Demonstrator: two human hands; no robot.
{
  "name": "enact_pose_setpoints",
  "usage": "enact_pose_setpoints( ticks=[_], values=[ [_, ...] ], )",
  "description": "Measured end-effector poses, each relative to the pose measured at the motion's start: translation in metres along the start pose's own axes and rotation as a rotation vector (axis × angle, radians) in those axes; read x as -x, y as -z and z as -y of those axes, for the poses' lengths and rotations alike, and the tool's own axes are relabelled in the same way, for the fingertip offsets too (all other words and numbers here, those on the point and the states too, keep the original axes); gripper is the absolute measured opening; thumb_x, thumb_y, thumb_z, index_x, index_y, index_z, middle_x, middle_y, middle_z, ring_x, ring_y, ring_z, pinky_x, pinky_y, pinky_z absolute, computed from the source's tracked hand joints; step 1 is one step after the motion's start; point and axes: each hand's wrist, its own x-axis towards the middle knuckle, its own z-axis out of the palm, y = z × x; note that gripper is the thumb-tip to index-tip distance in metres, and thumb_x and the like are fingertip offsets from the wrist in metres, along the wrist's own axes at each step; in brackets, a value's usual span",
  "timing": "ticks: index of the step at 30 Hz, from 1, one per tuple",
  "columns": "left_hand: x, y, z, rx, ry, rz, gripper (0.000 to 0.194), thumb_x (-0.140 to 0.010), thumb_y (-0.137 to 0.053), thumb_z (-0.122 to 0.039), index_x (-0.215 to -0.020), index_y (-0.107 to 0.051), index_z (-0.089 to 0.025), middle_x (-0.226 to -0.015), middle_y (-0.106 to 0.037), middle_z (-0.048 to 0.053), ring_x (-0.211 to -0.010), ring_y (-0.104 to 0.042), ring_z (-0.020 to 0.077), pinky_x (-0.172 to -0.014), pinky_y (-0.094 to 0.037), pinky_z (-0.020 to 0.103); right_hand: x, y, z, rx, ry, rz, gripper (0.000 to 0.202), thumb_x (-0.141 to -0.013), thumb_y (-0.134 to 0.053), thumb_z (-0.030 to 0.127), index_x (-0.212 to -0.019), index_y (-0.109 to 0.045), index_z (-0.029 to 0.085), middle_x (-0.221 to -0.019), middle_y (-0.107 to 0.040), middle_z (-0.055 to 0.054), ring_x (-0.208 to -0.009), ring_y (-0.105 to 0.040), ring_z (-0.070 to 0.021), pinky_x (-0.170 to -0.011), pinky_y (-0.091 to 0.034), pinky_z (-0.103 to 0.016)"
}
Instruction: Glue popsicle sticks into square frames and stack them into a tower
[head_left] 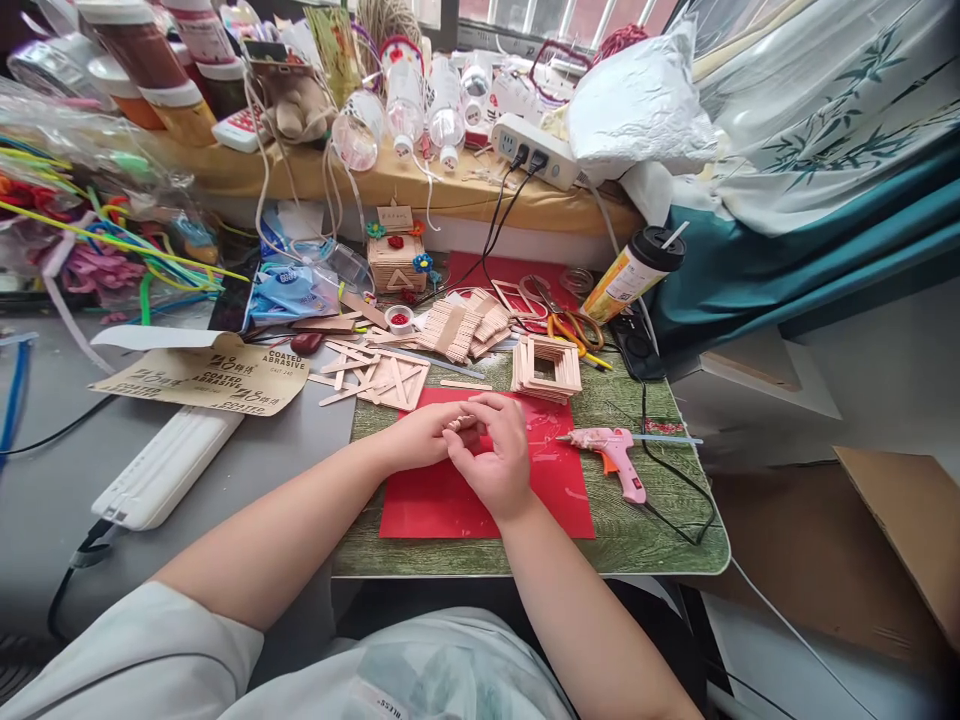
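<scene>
"While the left hand (pixel 420 437) and the right hand (pixel 497 455) meet over the red sheet (pixel 427 505), what writing can be read?"

"The brown paper (pixel 202 385) on the left says COATED ABRASIVE, printed more than once; its other marks are hard to make out. Low on the shirt (pixel 450 660), a label (pixel 382 700) reads BLESS. The card (pixel 395 218) on the stick box (pixel 397 268) and the cup (pixel 626 278) bear writing too small to read."

"And the grip?"

"Both hands are curled nearly closed, fingertips gathered on a small pale piece (pixel 454 425). How each finger presses is hidden."

"Where is the piece, and which way does it point?"

"Between the hands, above the far half of the sheet. Only a bit shows beside the right thumb, so neither its direction nor its long axis can be told."

"What lies about it?"

"To the right, the glue gun (pixel 611 445) lies on its side on the green bench (pixel 652 555), long axis across, nozzle pointing left over the sheet's edge; a glue stick (pixel 679 440) juts from its back. Beyond the hands stands the stick frame (pixel 544 392), its square opening facing up. Loose sticks (pixel 341 380) lie crossed to the far left of the sheet."
</scene>
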Motion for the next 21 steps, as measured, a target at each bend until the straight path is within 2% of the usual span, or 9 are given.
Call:
enact_pose_setpoints(
  ticks=[4,7,10,13,17,21],
  values=[
    [0.000,-0.001,0.000,-0.043,0.064,-0.073,0.008,-0.085,-0.058,-0.019,-0.089,-0.051,-0.020,-0.085,-0.060,-0.002,-0.078,-0.058,0.0143,-0.072,-0.051,0.026,0.003,-0.002,0.001,0.089,-0.022,0.016,0.021,-0.095,-0.075,0.026,-0.115,-0.077,0.027,-0.100,-0.073,-0.006,-0.097,-0.064,-0.0254,-0.088,-0.055,-0.046],
    [-0.001,-0.001,0.001,-0.071,0.069,-0.071,0.017,-0.079,-0.058,-0.015,-0.081,-0.043,-0.021,-0.077,-0.049,-0.005,-0.071,-0.049,0.0126,-0.065,-0.044,0.025,0.005,-0.003,0.001,0.074,-0.014,0.051,0.023,-0.096,-0.072,0.024,-0.118,-0.077,0.029,-0.102,-0.076,-0.006,-0.097,-0.065,-0.0258,-0.090,-0.054,-0.047],
    [-0.002,-0.001,0.002,-0.076,0.067,-0.060,0.016,-0.079,-0.057,-0.014,-0.083,-0.044,-0.021,-0.078,-0.050,-0.004,-0.070,-0.048,0.0131,-0.064,-0.044,0.026,0.005,-0.003,0.002,0.044,-0.045,0.063,0.024,-0.095,-0.072,0.025,-0.118,-0.077,0.031,-0.104,-0.077,-0.006,-0.098,-0.066,-0.0270,-0.091,-0.053,-0.049],
    [-0.002,-0.002,0.001,-0.061,0.048,-0.035,0.010,-0.082,-0.055,-0.014,-0.089,-0.052,-0.020,-0.087,-0.060,0.000,-0.079,-0.057,0.0160,-0.072,-0.051,0.028,0.005,-0.003,0.003,0.025,-0.085,0.064,0.023,-0.096,-0.072,0.026,-0.117,-0.077,0.031,-0.104,-0.076,-0.007,-0.100,-0.066,-0.0278,-0.092,-0.053,-0.049],
    [-0.003,-0.003,-0.004,-0.003,-0.001,-0.009,0.016,-0.088,-0.055,-0.017,-0.103,-0.062,-0.017,-0.107,-0.071,0.008,-0.101,-0.067,0.0218,-0.092,-0.057,0.034,0.005,-0.003,0.007,0.031,-0.080,0.037,0.020,-0.094,-0.073,0.027,-0.115,-0.073,0.029,-0.101,-0.077,-0.006,-0.097,-0.068,-0.0278,-0.092,-0.053,-0.049],
    [-0.002,-0.004,-0.009,-0.003,-0.014,-0.025,0.017,-0.089,-0.057,-0.018,-0.104,-0.065,-0.017,-0.107,-0.074,0.008,-0.106,-0.069,0.0241,-0.099,-0.057,0.038,0.005,-0.003,0.009,0.037,-0.080,0.016,0.010,-0.094,-0.076,0.027,-0.103,-0.072,0.029,-0.098,-0.078,-0.005,-0.094,-0.068,-0.0277,-0.088,-0.053,-0.048]
  ],
)
